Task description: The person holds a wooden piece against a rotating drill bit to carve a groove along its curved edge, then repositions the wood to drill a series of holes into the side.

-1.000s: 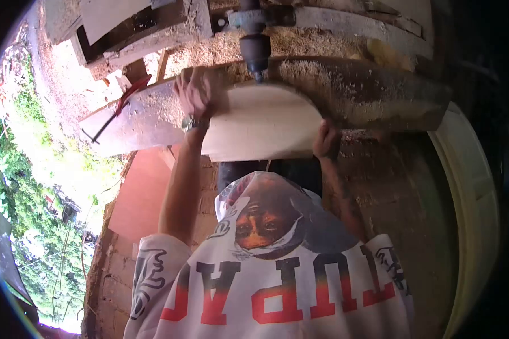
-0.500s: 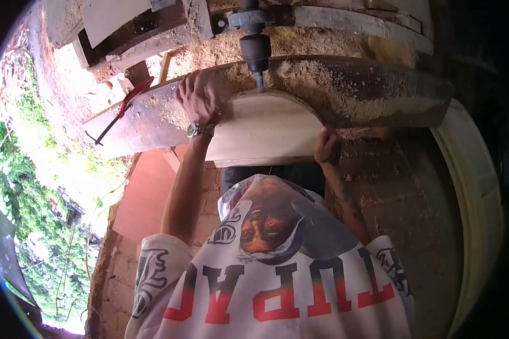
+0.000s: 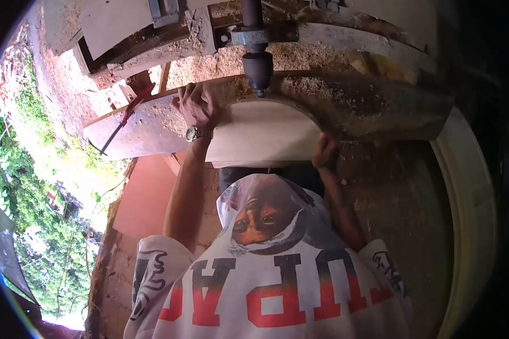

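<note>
A pale wooden panel (image 3: pixel 263 133) with a curved far edge lies on the dark, dusty bench board (image 3: pixel 379 104). Over the middle of that curve hangs a dark chuck (image 3: pixel 258 68); only a short tip shows below it. My left hand (image 3: pixel 197 107), with a watch (image 3: pixel 193 133) on its wrist, rests at the panel's left side. Its bent fingers are apart and reach toward the board's far edge. At the panel's right corner my right hand (image 3: pixel 326 151) is closed, with the thumb along the edge.
On the board's left end is a red and black clamp (image 3: pixel 127 116). Wooden framing (image 3: pixel 356 39) and sawdust lie beyond the board. A pale curved piece (image 3: pixel 469 198) stands at right, a reddish sheet (image 3: pixel 147 198) below the board at left. Greenery shows far left.
The bench board and panel sit slightly lower in view. The bit below the chuck shows less. My left hand's fingers are more bent, and my right hand has shifted slightly down.
</note>
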Demonstrator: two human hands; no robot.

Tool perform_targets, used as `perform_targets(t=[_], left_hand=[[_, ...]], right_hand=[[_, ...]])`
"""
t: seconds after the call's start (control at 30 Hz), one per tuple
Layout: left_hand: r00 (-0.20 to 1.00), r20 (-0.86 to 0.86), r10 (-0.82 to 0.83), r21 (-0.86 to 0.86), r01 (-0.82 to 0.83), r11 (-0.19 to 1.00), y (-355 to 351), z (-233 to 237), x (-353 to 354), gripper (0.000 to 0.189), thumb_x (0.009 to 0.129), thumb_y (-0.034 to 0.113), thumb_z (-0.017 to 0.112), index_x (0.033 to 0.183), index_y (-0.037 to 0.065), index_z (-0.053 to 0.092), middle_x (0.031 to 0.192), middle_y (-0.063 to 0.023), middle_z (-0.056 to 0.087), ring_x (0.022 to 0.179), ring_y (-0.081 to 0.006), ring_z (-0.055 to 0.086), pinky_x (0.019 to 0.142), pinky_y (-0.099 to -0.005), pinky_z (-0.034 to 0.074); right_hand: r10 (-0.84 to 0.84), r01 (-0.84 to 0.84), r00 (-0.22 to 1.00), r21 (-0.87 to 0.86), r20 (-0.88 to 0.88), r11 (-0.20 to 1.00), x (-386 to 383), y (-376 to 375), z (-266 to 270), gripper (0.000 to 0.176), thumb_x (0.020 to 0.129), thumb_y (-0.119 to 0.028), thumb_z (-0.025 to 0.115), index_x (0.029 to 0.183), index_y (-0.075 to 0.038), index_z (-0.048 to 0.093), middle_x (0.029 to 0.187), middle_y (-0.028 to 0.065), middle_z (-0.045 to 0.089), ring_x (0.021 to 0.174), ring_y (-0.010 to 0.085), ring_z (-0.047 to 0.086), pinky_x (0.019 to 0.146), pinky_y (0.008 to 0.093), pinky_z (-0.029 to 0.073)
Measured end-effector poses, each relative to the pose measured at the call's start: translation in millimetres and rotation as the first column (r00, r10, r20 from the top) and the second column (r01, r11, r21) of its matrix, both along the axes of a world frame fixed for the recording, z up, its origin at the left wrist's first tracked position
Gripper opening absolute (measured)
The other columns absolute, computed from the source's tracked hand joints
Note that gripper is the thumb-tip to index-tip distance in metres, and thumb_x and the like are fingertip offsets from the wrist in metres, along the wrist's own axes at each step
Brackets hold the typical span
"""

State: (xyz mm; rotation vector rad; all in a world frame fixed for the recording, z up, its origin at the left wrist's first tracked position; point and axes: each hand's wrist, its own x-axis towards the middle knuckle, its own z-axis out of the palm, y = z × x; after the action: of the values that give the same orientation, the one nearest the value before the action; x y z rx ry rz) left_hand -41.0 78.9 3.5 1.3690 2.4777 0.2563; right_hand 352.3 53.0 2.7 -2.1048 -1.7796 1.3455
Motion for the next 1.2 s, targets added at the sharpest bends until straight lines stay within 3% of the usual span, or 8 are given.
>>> perform_targets(t=[0.13,0.2,0.33,0.37,0.5,0.87,1.07,1.2], left_hand=[[0.999,-0.022,-0.025,0.022,0.026,0.999,-10.3,-14.6,-9.5,0.031,0.096,0.036,0.061,0.105,0.012,0.078,0.109,-0.0096,0.073,0.109,-0.0312,0.063,0.1,-0.0509,0.04],[0.995,0.018,-0.094,0.088,0.092,0.992,-15.6,-30.6,-17.1,0.043,0.107,0.041,0.047,0.116,0.013,0.078,0.119,-0.0123,0.072,0.118,-0.0348,0.061,0.111,-0.0533,0.035],[0.986,-0.093,-0.14,0.045,0.144,0.988,-40.0,-52.3,-16.9,0.05,0.108,0.044,0.045,0.148,0.02,0.061,0.155,-0.0123,0.054,0.15,-0.0342,0.041,0.123,-0.0574,0.023],[0.986,-0.069,-0.151,-0.085,0.145,0.986,-51.2,-49.6,-11.7,0.059,0.107,0.046,0.045,0.162,0.024,0.045,0.171,-0.0107,0.037,0.16,-0.0336,0.025,0.126,-0.0601,0.016],[0.997,0.024,-0.067,-0.035,0.068,0.997,-83.0,-45.7,2.3,0.072,0.104,0.051,0.05,0.169,0.025,0.032,0.178,-0.0069,0.022,0.165,-0.0329,0.014,0.127,-0.0647,0.011],[0.99,0.144,0.007,-0.038,-0.001,0.999,-85.4,-22.7,20.9,0.08,0.101,0.058,0.05,0.167,0.016,0.034,0.177,-0.0135,0.021,0.164,-0.0383,0.012,0.128,-0.0652,0.007],[0.996,0.081,0.033,0.056,-0.038,0.998,-77.9,-23.0,26.4,0.07,0.102,0.055,0.054,0.16,0.016,0.045,0.17,-0.0167,0.034,0.159,-0.0395,0.024,0.126,-0.0621,0.014],[0.996,0.067,0.055,0.061,-0.059,0.996,-73.7,-24.1,26.4,0.068,0.102,0.055,0.053,0.158,0.016,0.047,0.167,-0.0183,0.037,0.156,-0.041,0.027,0.126,-0.0603,0.015]], right_hand=[[0.063,-0.051,0.995,0.147,-0.075,0.988,-6.8,6.2,-11.4,0.042,0.111,-0.035,0.045,0.097,-0.002,0.068,0.09,0.0288,0.066,0.087,0.0519,0.065,0.072,0.0553,0.049],[0.09,-0.073,0.992,0.173,-0.093,0.982,-8.6,0.6,-5.0,0.042,0.111,-0.035,0.045,0.095,-0.002,0.067,0.088,0.0284,0.065,0.086,0.0516,0.065,0.07,0.0547,0.049],[0.052,-0.044,0.998,0.172,-0.039,0.984,-14.3,-15.1,-0.3,0.042,0.11,-0.036,0.046,0.093,-0.002,0.066,0.085,0.0272,0.064,0.083,0.0509,0.064,0.068,0.0539,0.047],[0.035,-0.032,0.999,0.142,-0.014,0.989,-11.0,-24.0,1.4,0.043,0.11,-0.036,0.047,0.092,-0.002,0.066,0.084,0.0267,0.064,0.083,0.0507,0.064,0.068,0.0539,0.047],[0.079,-0.073,0.996,0.159,-0.034,0.985,5.9,-60.9,-15.4,0.047,0.11,-0.041,0.045,0.093,-0.003,0.066,0.084,0.0259,0.063,0.081,0.0497,0.064,0.068,0.0535,0.049],[0.04,-0.039,0.999,0.07,-0.004,0.997,16.4,-66.9,-13.0,0.057,0.109,-0.05,0.041,0.096,-0.001,0.069,0.079,0.0269,0.065,0.078,0.0496,0.067,0.066,0.0535,0.049],[-0.022,0.046,0.989,0.163,-0.144,0.986,17.7,-63.1,-19.9,0.051,0.11,-0.042,0.043,0.086,-0.002,0.064,0.073,0.0222,0.059,0.069,0.0418,0.064,0.062,0.0485,0.047],[0.043,-0.033,0.997,0.16,-0.057,0.987,17.9,-55.0,-13.8,0.051,0.11,-0.041,0.042,0.09,-0.002,0.067,0.076,0.0233,0.062,0.072,0.0424,0.066,0.064,0.0501,0.048]])
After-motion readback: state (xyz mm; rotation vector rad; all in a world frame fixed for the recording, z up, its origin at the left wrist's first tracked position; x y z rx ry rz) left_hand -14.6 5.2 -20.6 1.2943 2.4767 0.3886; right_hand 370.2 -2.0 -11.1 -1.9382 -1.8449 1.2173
